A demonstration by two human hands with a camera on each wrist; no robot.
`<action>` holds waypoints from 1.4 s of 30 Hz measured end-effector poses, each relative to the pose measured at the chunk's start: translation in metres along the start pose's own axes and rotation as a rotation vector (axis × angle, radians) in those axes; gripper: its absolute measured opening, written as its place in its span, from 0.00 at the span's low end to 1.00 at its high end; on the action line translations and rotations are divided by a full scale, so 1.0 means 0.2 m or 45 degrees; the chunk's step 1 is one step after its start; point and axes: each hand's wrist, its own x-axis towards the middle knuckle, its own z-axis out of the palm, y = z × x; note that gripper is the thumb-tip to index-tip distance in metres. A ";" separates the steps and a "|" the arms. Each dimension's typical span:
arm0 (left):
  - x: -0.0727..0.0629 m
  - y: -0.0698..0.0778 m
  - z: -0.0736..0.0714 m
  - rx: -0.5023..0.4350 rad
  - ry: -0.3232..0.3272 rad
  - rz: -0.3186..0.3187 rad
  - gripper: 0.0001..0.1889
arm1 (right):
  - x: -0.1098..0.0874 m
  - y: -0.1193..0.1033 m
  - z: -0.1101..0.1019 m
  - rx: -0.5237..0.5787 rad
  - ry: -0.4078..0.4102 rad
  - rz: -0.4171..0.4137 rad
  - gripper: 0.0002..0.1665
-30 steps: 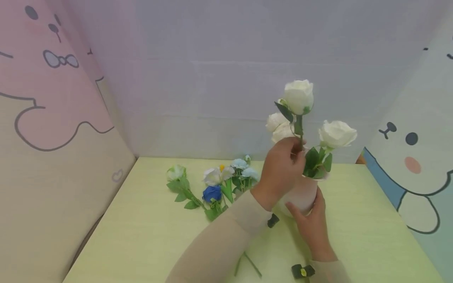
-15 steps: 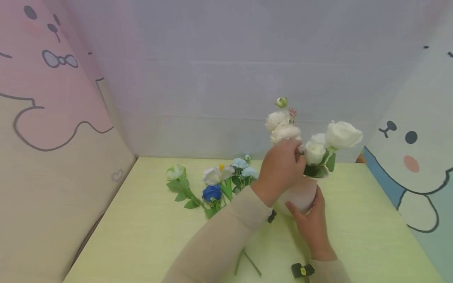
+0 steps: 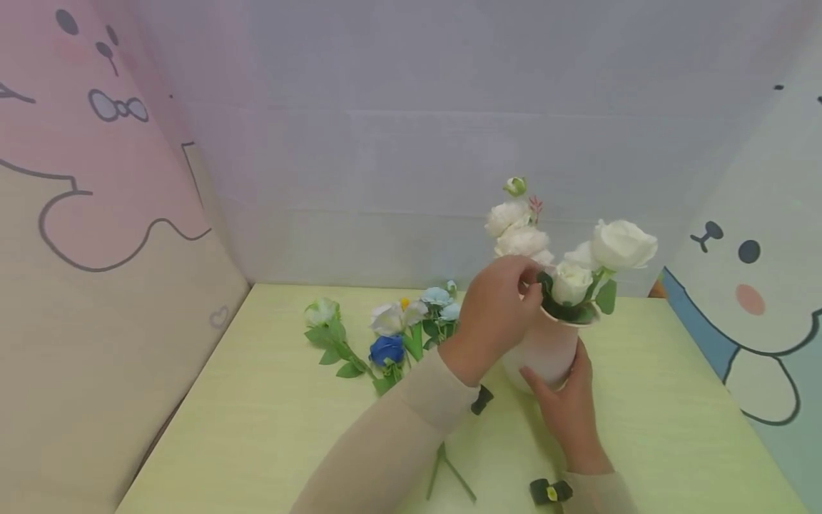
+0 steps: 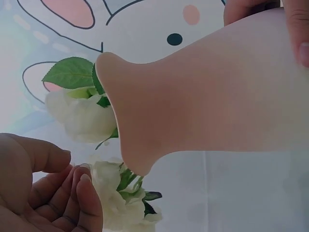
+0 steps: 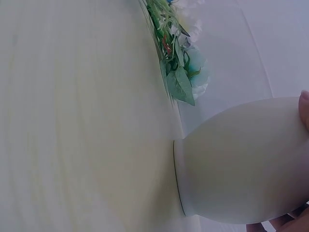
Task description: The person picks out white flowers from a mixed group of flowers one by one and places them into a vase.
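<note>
A: ok so going left to right, what's lying on the worktop (image 3: 244,428)?

B: green-tinged white rose (image 3: 322,312) first, then a blue rose (image 3: 387,350) and some pale blue flowers (image 3: 437,296). They look artificial to me, so probably super light: bendy stems, soft petals. I'd pick them up low on the stem, not by the bloom.

A: and the hands?

B: left hand (image 3: 494,307) is beside the vase mouth, fingers loosely curled, thumb near the fingertips, nothing in it that I can see. Pale cluster (image 3: 521,243) pokes up behind it, can't see where its stem ends.

A: vase?

B: just right of that hand, upright on the worktop afaict. The vase (image 3: 546,353) looks smooth and rigid, maybe ceramic, so I'd guess slippery and breakable. Right hand (image 3: 568,407) grips it low on the belly, thumb on the near side. Good spot imo, the flared rim seems chippier. Furthest right, a big white rose (image 3: 624,244) leans outward, so it might get a bit top-heavy.
</note>
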 end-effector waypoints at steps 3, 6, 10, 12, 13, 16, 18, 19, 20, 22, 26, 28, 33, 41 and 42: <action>-0.04 -0.02 -0.03 -0.038 0.042 -0.009 0.07 | 0.00 0.00 0.00 0.005 0.007 -0.013 0.64; -0.07 -0.04 -0.05 -0.083 0.072 -0.018 0.07 | 0.01 0.00 0.01 0.013 0.010 -0.021 0.63; -0.14 -0.09 -0.09 -0.169 0.114 -0.055 0.07 | 0.01 -0.01 0.01 0.023 -0.002 -0.009 0.63; -0.17 -0.11 -0.11 -0.203 0.138 -0.088 0.07 | 0.01 -0.01 0.01 0.027 -0.009 0.000 0.64; -0.19 -0.13 -0.12 -0.221 0.152 -0.103 0.07 | 0.01 -0.02 0.01 0.025 -0.010 0.003 0.64; -0.24 -0.17 -0.16 -0.255 0.185 -0.147 0.06 | 0.01 -0.03 0.01 0.019 -0.013 0.000 0.64; -0.28 -0.20 -0.18 -0.274 0.212 -0.173 0.06 | 0.02 -0.04 0.01 0.016 -0.015 -0.003 0.64; -0.30 -0.22 -0.19 -0.282 0.228 -0.184 0.06 | 0.02 -0.04 0.00 0.013 -0.016 -0.005 0.64; -0.32 -0.24 -0.19 -0.289 0.240 -0.196 0.06 | 0.02 -0.04 0.00 0.013 -0.017 -0.005 0.64; -0.37 -0.27 -0.20 -0.295 0.259 -0.215 0.05 | 0.01 -0.04 0.00 0.016 -0.019 0.003 0.64; -0.49 -0.32 -0.21 -0.267 0.261 -0.266 0.06 | 0.01 -0.03 0.00 0.021 -0.019 0.014 0.65; -0.54 -0.33 -0.21 -0.242 0.254 -0.299 0.06 | 0.01 -0.03 0.00 0.030 -0.016 0.011 0.65; -0.63 -0.37 -0.23 -0.213 0.265 -0.401 0.06 | 0.01 -0.02 0.01 0.038 -0.010 0.002 0.64; -0.70 -0.48 -0.14 -0.015 0.212 -0.507 0.08 | 0.00 -0.03 0.00 0.028 -0.015 0.009 0.64; -0.70 -0.48 -0.13 0.014 0.212 -0.513 0.08 | 0.00 -0.04 -0.01 0.031 -0.017 0.007 0.64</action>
